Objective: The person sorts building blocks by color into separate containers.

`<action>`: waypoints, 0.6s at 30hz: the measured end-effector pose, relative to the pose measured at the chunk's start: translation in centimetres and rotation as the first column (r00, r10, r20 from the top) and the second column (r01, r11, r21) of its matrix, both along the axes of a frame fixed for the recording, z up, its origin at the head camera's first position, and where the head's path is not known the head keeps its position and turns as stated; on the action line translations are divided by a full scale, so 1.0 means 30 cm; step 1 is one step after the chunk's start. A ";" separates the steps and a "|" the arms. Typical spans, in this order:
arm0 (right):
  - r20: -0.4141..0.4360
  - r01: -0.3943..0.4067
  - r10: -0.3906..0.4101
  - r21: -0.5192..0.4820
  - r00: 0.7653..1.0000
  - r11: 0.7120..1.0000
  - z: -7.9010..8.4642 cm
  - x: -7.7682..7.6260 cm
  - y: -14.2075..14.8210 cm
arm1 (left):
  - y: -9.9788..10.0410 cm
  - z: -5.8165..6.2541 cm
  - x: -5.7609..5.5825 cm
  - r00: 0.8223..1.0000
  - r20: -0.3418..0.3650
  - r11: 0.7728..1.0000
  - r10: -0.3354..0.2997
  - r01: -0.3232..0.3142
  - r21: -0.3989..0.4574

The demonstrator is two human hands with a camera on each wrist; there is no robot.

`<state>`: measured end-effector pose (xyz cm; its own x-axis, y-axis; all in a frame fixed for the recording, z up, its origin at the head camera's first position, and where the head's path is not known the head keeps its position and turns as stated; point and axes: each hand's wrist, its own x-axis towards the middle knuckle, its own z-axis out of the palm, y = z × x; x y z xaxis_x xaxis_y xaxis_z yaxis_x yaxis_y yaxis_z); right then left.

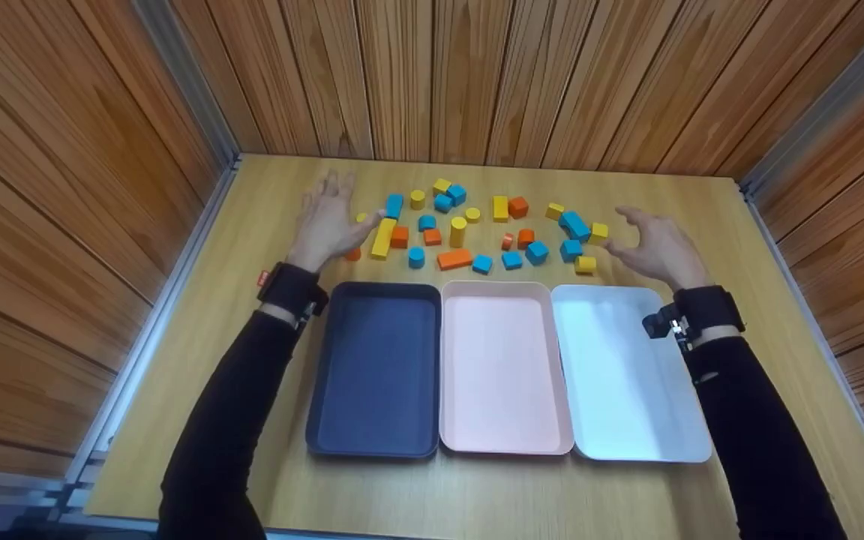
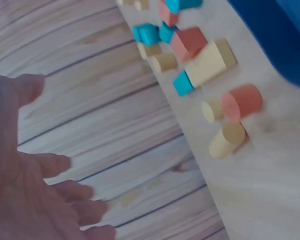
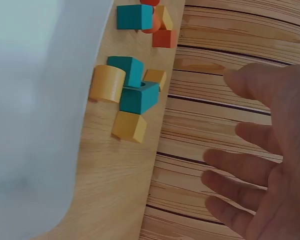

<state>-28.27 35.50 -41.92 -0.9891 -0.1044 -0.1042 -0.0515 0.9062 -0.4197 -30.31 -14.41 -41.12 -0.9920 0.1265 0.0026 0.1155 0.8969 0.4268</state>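
My left hand (image 1: 325, 225) is over the table's left side, fingers spread and nothing held. Its thumb overlaps the scattered toy blocks near a long yellow block (image 1: 383, 239) and a blue block (image 1: 394, 205). An orange cylinder (image 2: 241, 102) and a yellow cylinder (image 2: 227, 140) appear in the left wrist view; in the head view that hand partly covers pieces there. Beyond the right end of the blocks, my right hand (image 1: 661, 247) holds nothing, its fingers apart and slightly bent. Nearest to it are a yellow block (image 1: 598, 233), a notched blue block (image 1: 574, 225) and a yellow cylinder (image 1: 586, 265).
Three trays stand side by side in front of the blocks: dark blue (image 1: 379, 446), pink (image 1: 505, 442) and white (image 1: 642, 450). Several blue, orange and yellow blocks lie behind them, among them a flat orange block (image 1: 454, 259). Wood-panelled walls (image 1: 469, 82) enclose the table.
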 end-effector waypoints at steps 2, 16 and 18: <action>0.040 -0.002 0.002 0.001 0.999 1.000 -0.016 -0.001 0.002 | 0.018 0.002 0.034 1.000 0.031 1.000 0.001 -0.001 0.017; 0.146 -0.045 0.046 -0.010 0.988 0.999 -0.123 -0.057 -0.020 | 0.219 -0.128 0.340 0.932 0.325 0.987 -0.158 0.135 0.090; 0.172 -0.047 0.049 -0.015 0.984 0.999 -0.141 -0.069 -0.034 | 0.239 -0.162 0.372 0.910 0.372 0.982 -0.182 0.153 0.108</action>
